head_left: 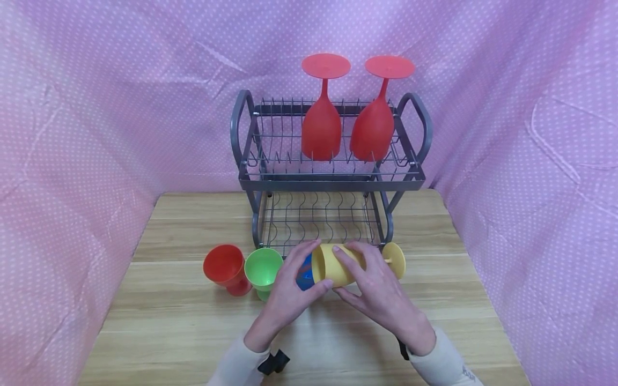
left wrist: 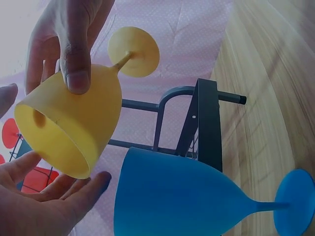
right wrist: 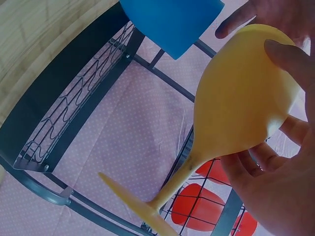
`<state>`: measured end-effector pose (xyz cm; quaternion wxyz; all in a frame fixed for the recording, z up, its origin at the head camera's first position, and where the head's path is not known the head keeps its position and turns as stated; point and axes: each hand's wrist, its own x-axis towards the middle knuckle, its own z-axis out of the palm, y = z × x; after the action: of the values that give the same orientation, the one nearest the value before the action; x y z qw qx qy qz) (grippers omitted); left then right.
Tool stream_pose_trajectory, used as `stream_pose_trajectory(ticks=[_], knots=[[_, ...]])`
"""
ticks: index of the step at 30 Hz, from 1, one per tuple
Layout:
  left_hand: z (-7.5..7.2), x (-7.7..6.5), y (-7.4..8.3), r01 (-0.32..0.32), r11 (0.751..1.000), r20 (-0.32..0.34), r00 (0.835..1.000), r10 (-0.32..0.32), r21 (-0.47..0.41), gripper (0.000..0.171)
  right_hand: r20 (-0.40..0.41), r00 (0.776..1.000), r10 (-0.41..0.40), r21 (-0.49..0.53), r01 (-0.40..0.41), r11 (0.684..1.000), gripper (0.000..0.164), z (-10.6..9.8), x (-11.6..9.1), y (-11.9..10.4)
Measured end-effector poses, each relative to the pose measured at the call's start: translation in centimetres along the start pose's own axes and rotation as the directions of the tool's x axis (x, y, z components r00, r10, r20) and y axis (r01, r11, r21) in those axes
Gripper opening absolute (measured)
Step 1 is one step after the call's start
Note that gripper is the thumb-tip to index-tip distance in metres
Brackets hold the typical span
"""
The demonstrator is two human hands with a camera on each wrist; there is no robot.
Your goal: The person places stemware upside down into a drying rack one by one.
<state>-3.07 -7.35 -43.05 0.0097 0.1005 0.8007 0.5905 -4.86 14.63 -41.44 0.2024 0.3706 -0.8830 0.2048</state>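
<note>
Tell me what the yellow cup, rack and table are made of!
The yellow cup looks like matte plastic: one even colour, soft shine. The rack seems painted metal: thin wires, smooth dark tubes. The smooth table shows wood grain, maybe real, maybe printed.

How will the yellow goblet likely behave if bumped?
The yellow goblet is probably stiff: its bowl shows no clear dent under the right hand. Standing, it could tip, with that wide bowl on a thin stem. Its rounded sides may let it roll if laid down.
</note>
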Motion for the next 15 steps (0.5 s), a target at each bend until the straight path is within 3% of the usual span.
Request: stream_pose_trajectory(ticks=[10,15], knots=[[0.34,0.14,-0.09,-0.004,0.997,-0.027,1.000,0.002,-0.078,0.065,-0.007,1.000,-0.006,-0.003,0.006,1.000,0.090,0.01,-0.03,0.03],[0.41,0.15,-0.05,-0.038,0.992,-0.061,0.998,0.031,-0.120,0.062,-0.019,1.000,-0.017,0.018,0.017,1.000,0.092,0.01,-0.07,0.12]])
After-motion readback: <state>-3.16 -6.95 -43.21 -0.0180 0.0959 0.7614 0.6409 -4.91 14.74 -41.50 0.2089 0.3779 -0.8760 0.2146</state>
